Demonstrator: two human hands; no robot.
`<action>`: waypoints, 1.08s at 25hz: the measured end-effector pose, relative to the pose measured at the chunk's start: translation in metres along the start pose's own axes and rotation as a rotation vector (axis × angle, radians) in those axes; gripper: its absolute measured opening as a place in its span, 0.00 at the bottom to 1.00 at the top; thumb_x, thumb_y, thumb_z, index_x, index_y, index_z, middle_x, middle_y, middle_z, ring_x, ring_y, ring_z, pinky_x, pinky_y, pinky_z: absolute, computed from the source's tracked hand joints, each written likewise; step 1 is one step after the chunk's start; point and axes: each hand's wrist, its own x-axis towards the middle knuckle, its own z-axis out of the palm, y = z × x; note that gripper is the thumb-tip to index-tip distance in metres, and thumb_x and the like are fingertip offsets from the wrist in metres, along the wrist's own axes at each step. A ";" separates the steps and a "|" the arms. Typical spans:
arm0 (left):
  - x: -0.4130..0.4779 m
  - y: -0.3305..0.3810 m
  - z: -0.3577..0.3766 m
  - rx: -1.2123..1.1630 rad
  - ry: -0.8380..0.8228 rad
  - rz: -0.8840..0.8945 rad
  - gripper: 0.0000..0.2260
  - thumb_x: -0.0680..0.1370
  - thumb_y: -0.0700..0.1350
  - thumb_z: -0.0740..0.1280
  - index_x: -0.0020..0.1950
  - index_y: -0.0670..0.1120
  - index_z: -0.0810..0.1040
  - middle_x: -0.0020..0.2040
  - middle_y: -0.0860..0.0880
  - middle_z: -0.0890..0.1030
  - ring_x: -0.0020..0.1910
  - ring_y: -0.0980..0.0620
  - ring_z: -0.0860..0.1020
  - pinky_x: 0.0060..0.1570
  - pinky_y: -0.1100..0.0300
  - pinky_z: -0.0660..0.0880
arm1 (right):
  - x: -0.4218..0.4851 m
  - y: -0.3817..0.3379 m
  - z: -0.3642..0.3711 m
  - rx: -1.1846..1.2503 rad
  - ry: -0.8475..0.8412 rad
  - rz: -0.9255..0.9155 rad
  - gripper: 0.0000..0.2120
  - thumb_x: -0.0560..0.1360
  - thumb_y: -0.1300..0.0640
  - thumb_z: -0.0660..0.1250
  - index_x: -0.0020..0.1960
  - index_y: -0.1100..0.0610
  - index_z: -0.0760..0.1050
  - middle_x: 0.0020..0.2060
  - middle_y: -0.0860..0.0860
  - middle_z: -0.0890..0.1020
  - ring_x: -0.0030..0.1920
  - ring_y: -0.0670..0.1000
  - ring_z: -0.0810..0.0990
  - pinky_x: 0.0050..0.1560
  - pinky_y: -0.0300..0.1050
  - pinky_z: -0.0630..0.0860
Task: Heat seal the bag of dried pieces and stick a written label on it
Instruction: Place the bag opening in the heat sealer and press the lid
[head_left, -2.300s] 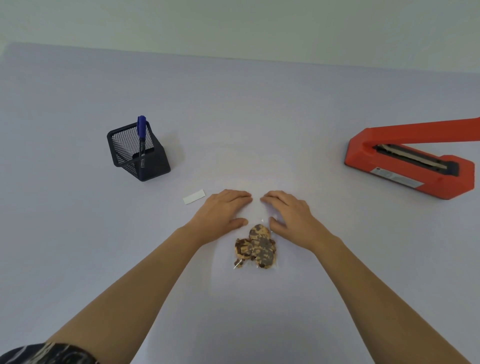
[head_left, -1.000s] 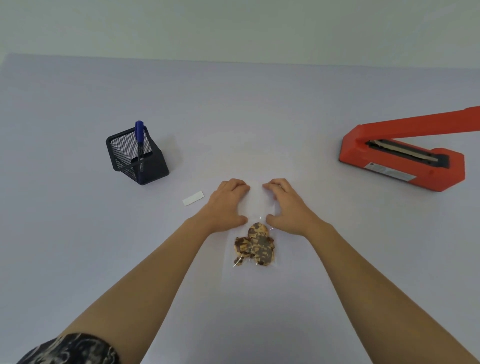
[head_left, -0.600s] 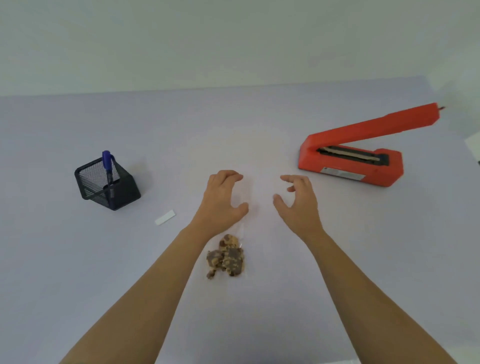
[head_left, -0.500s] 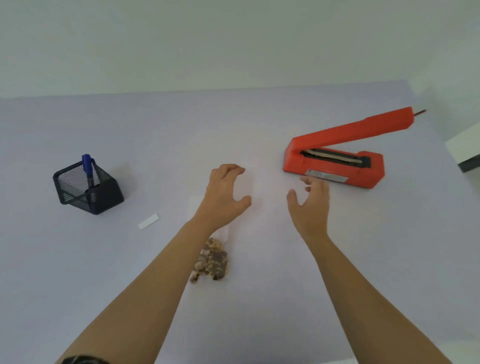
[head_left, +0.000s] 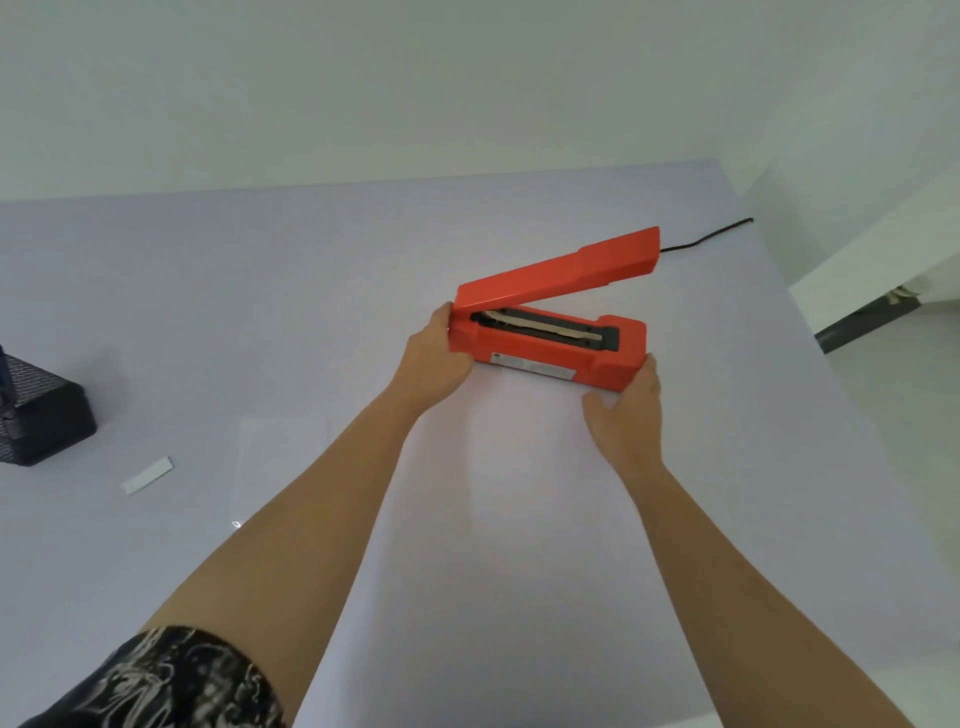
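both hands on the heat sealer (head_left: 540, 351), right half of the worktop (head_left: 519, 545), towards the back. left hand (head_left: 434, 358) wraps the hinge end, fingers curled round behind it. right hand (head_left: 628, 415) cups the near right corner, thumb laid along the base edge, fingers going up the end face. fingertips hidden, can't tell how far round they reach. neither hand has anything else in it.

lever arm (head_left: 558, 267) is propped up, sealing strip (head_left: 540, 327) exposed. cord (head_left: 706, 236) trails off back right.

handling, my read: rigid plastic box, some weight in the base, won't flex. a two-end hold on the base is the right one. don't lift by the lever arm, it pivots. slide rather than carry, and watch the cord for snags. fingers off the strip.

bag (head_left: 283, 462): only a faint clear rectangle lying flat, left of the left forearm, well apart from the sealer. dried pieces not visible, likely behind the arm. thin film, floppy, slippery. take it by the empty top edge, both corners, pulled flat.

label (head_left: 148, 474) lies loose near the pen holder (head_left: 41, 415) at the left edge. bag not yet sealed or labelled.
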 end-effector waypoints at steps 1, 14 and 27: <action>-0.002 -0.002 -0.002 0.013 0.009 0.000 0.25 0.74 0.37 0.60 0.71 0.48 0.63 0.60 0.46 0.76 0.54 0.51 0.74 0.49 0.61 0.67 | -0.009 0.002 0.000 0.003 0.004 -0.009 0.39 0.71 0.62 0.67 0.74 0.62 0.48 0.70 0.61 0.63 0.70 0.59 0.63 0.69 0.51 0.62; -0.043 -0.010 0.007 0.350 0.020 0.186 0.30 0.79 0.57 0.57 0.76 0.46 0.50 0.73 0.43 0.63 0.68 0.42 0.67 0.64 0.48 0.65 | -0.094 0.021 -0.015 -0.057 -0.007 0.009 0.38 0.73 0.60 0.65 0.75 0.61 0.46 0.71 0.59 0.61 0.67 0.58 0.66 0.63 0.46 0.65; -0.058 -0.035 -0.041 0.188 0.127 0.149 0.26 0.81 0.54 0.54 0.75 0.43 0.54 0.60 0.38 0.77 0.57 0.42 0.76 0.55 0.58 0.67 | -0.127 0.012 0.010 0.001 0.140 0.061 0.36 0.71 0.64 0.66 0.74 0.64 0.51 0.68 0.62 0.63 0.67 0.59 0.64 0.66 0.48 0.63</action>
